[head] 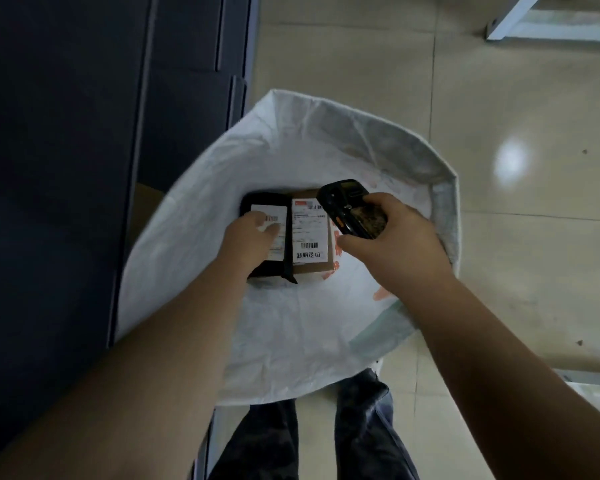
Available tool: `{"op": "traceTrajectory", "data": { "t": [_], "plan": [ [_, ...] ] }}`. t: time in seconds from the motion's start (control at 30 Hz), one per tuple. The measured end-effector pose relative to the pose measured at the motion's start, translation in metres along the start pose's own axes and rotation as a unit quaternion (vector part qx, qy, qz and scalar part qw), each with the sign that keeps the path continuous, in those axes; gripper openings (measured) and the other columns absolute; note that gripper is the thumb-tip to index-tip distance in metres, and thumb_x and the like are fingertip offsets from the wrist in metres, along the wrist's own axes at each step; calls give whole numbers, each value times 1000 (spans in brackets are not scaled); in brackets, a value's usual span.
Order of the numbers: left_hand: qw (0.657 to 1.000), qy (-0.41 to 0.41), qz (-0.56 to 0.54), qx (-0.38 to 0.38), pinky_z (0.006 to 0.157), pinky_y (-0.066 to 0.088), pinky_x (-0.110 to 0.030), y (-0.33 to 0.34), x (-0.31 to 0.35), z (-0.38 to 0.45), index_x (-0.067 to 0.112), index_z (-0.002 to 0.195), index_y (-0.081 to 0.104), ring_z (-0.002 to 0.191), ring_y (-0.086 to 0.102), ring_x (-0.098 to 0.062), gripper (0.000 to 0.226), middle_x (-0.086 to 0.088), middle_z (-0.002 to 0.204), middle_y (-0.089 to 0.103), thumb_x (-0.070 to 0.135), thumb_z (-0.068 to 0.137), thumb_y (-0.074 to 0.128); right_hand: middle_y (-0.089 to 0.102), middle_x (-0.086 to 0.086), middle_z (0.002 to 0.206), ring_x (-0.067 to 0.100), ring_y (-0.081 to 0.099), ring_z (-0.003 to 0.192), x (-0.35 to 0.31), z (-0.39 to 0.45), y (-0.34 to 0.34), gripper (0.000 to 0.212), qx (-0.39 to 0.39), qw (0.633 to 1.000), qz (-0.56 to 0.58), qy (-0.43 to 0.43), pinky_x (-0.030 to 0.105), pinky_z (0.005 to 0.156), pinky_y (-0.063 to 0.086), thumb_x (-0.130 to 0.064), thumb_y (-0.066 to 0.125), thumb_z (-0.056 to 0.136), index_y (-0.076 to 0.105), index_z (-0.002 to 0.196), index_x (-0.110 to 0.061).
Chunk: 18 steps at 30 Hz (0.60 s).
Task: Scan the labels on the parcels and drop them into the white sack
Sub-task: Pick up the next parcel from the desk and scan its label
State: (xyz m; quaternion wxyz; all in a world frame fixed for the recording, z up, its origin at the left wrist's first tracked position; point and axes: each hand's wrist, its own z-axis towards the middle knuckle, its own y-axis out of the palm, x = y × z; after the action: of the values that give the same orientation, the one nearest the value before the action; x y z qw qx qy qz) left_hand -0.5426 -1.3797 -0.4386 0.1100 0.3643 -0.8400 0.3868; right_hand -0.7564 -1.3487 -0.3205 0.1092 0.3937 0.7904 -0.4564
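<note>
The floor point(499, 98) is glossy beige tile with thin grout lines, and a round glare point(511, 157) from a light lies on it at right. A dark blue cabinet point(66, 150) fills the left side. A pale metal frame point(548, 19) stands at top right.

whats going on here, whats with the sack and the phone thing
A person stands over an open white sack on a tiled floor. The right hand grips a black handheld scanner, held above a brown cardboard parcel with a white label. The left hand holds a black parcel beside it, thumb on its label. Whether either parcel rests in the sack already is unclear.
</note>
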Motion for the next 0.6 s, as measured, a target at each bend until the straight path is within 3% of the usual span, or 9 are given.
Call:
{"op": "traceTrajectory", "data": {
  "t": [0.07,0.13,0.2,0.47,0.6],
  "plan": [
    [999,10,-34,23,74,41,-3,-20,6,-23,14,142,49,111,55,-14,48,-5,141,54,34,99,56,56,-3,115,19,62,90,-9,-5,0,71,1,1000,-28,-12,43,73,60,-37,75,77,46,142,-35],
    [997,38,-41,49,95,44,-21,-40,15,-51,16,140,51,119,55,-17,47,-3,138,56,34,97,58,57,-2,118,19,61,93,-16,-13,-1,70,0,998,-50,-25,41,78,58,-40,75,77,46,141,-35],
    [994,75,-33,70,101,42,-29,-58,25,-82,16,137,53,122,54,-18,44,-1,135,56,33,97,59,58,-1,121,19,59,98,-24,-25,-6,70,-1,997,-70,-43,35,80,53,-41,75,77,47,141,-35],
    [978,156,-35,131,106,38,-27,-115,57,-218,18,132,58,125,49,-12,41,3,135,56,29,94,64,58,-5,126,17,57,107,-70,-97,-69,67,11,984,-94,-153,31,83,49,-43,76,76,50,138,-35],
    [960,173,-72,207,98,39,-22,-152,83,-299,17,129,60,115,49,-4,39,5,131,56,24,92,67,58,-6,128,17,55,113,-105,-141,-116,68,4,967,-83,-242,29,87,46,-42,78,76,51,138,-34]
  ]
}}
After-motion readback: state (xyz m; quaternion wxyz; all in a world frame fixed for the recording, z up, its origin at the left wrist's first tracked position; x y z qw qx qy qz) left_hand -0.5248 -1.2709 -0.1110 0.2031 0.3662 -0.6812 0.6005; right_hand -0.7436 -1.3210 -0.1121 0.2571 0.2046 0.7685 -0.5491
